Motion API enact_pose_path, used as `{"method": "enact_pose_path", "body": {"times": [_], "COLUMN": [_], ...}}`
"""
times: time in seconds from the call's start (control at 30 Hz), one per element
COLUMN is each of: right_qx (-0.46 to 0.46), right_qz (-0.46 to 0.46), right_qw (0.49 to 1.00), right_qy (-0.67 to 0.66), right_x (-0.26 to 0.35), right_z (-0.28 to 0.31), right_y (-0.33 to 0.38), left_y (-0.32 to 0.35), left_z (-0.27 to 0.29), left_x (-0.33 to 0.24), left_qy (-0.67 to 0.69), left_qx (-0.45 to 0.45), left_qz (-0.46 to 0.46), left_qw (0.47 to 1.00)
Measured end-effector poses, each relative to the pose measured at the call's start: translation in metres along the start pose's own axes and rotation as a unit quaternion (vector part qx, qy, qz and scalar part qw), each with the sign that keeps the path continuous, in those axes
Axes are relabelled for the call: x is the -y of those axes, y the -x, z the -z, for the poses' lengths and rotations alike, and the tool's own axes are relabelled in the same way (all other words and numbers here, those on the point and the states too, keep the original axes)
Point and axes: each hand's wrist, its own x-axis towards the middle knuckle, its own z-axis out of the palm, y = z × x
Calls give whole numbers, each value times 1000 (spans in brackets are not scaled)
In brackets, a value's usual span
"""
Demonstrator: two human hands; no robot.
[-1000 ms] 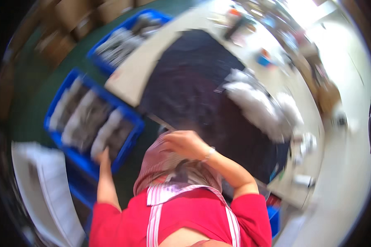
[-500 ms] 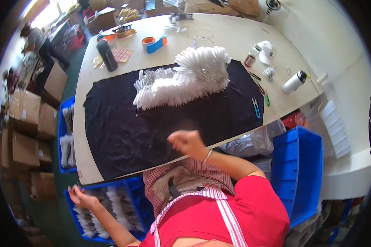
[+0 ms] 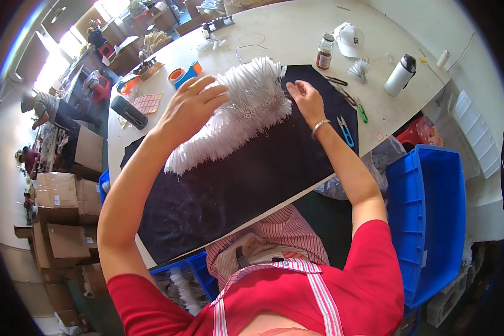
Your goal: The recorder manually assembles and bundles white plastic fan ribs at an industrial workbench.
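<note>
A thick pile of thin white bristle brushes with wire ends (image 3: 224,134) lies on a dark cloth (image 3: 224,190) spread over the table. My left hand (image 3: 193,109) is raised over the left part of the pile, its fingers apart and nothing visible in them. Whether it touches the brushes I cannot tell. Beside the pile's right end is my right hand (image 3: 308,105), with a bracelet at the wrist. Its thumb and fingers are parted and no object shows between them.
Blue snips (image 3: 346,133), a green-handled tool (image 3: 362,113), a jar (image 3: 324,53), a white cap (image 3: 350,40) and a white bottle (image 3: 400,75) are at the right. A dark bottle (image 3: 129,113) and orange tape (image 3: 176,75) are at the left. A blue crate (image 3: 425,224) stands right of me.
Both hands have moved forward to the pile: my left from beside the blue bin below the table, my right from the table's near edge. The view has turned.
</note>
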Motion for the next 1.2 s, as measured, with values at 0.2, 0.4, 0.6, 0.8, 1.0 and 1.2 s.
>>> {"method": "enact_pose_path", "body": {"times": [0.2, 0.4, 0.6, 0.8, 1.0, 1.2], "right_qx": [54, 74, 52, 23, 86, 80], "right_qz": [-20, 47, 103, 74, -25, -22], "right_qw": [998, 996, 993, 997, 993, 992], "right_qy": [-5, -20, 32, 12, 73, 94], "right_x": [8, 14, 9, -3, 0, -9], "right_z": [-35, -72, -66, -139, -129, -133], "right_y": [-26, -23, -26, -25, -29, -31], "left_y": [-66, -70, -71, -7, -50, -54], "left_z": [-46, -71, -84, -121, -82, -80], "left_x": [9, 14, 28, 82, 28, 26], "left_qy": [20, 69, 137, 149, 192, 261], "left_qx": [283, 327, 263, 292, 142, 147], "left_qz": [-84, -75, -114, -3, -93, -138], "left_qw": [955, 939, 948, 945, 967, 944]}}
